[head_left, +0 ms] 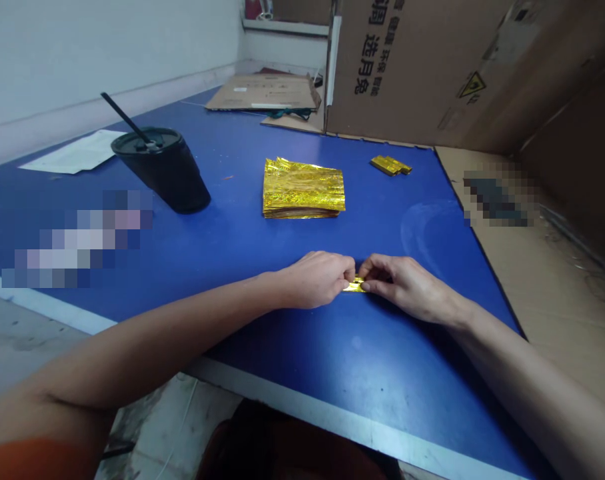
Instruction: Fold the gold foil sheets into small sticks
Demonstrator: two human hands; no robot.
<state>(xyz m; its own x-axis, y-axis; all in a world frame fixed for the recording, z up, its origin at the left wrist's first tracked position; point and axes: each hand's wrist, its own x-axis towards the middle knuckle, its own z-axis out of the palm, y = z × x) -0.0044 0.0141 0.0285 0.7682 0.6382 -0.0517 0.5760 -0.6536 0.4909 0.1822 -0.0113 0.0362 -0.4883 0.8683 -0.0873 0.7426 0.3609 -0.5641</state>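
Near the middle of the blue table [352, 360], a small gold foil piece [355, 285] lies between my two hands. My left hand [322, 279] pinches its left end with fingers closed. From the other side, my right hand [402, 283] grips the right end between thumb and fingers. Much of the small piece is hidden by the fingertips. Beyond my hands sits a thick stack of gold foil sheets [303, 189]. Farther right lie a few narrow folded gold pieces [391, 165].
A black tumbler [170, 170] with a straw stands at left, beside a white paper [72, 153]. Flat cardboard [267, 92] lies at the back. A large cardboard panel [407, 73] rises behind the table. Blurred items are at left and on the right-hand cardboard.
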